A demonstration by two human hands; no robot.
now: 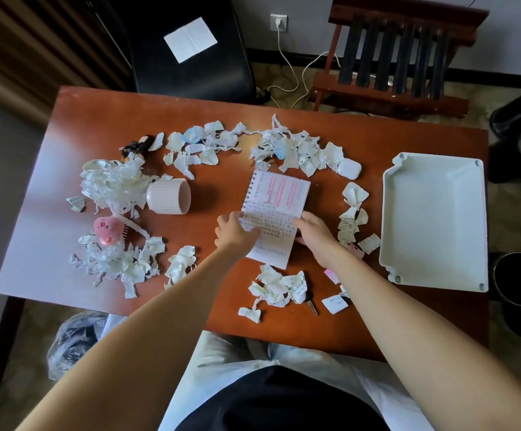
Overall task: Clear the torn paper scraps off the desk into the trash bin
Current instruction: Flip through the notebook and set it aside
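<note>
Torn paper scraps lie in a ring on the brown desk (97, 119): a big heap at the left (113, 181), a band along the back (296, 150), a pile near the front (279, 287) and a strip at the right (354, 219). In the middle lies an open spiral notebook (274, 209). My left hand (236, 233) and my right hand (315, 233) each pinch the written page (271, 222) at its two sides. A bin with a clear bag (72, 340) stands on the floor at the front left.
A pink ribbed cup (169, 195) lies on its side. A pink pig toy (108, 230), a white earbud case (349, 168), a key (312, 306) and a white tray (433, 222) are on the desk. A black chair (190, 51) stands behind.
</note>
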